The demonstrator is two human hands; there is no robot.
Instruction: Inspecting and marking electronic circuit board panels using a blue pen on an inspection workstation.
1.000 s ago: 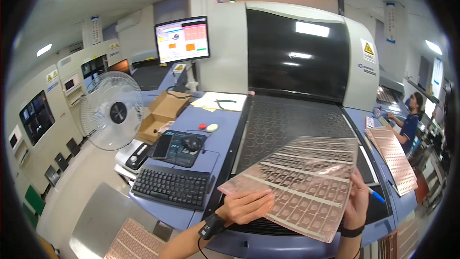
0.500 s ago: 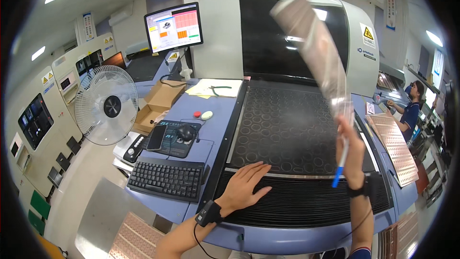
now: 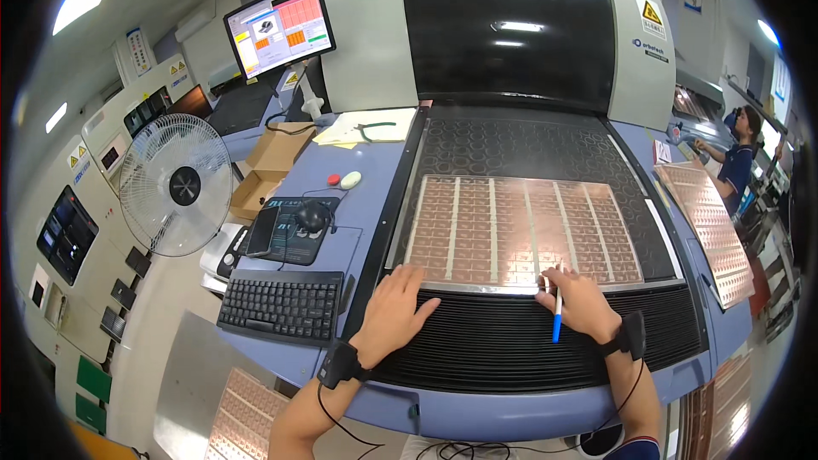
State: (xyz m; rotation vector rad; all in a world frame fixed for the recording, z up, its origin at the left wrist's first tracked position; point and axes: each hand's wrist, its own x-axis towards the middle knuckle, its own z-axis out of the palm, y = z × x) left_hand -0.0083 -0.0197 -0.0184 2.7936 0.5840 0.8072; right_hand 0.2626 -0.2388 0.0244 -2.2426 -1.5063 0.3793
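Panel point(image 3: 520, 234) laid flat on the bed point(image 3: 511, 145)

We face a big pale machine point(image 3: 511, 34) with a dark window, flanked by a blue worktop point(image 3: 379, 183). Its black, ring-patterned bed runs out toward us, ending at ribbed black bellows point(image 3: 477, 349).

On the bed's near part lies the coppery panel. Half a second ago the right hand had it raised in the air; now it is down, so the bed bears its weight and the patterned face lies fully exposed. Its long axis seems to run left to right, near edge roughly parallel to the bed's front; pale strips cross it from near to far. We cannot tell a leading end.

The left hand point(image 3: 396, 311) rests at the near left corner, fingers extended, thumb apart, gripping nothing. The right hand point(image 3: 579, 302) is at the near edge, fingers curled loosely around a blue-ended pen point(image 3: 557, 324).
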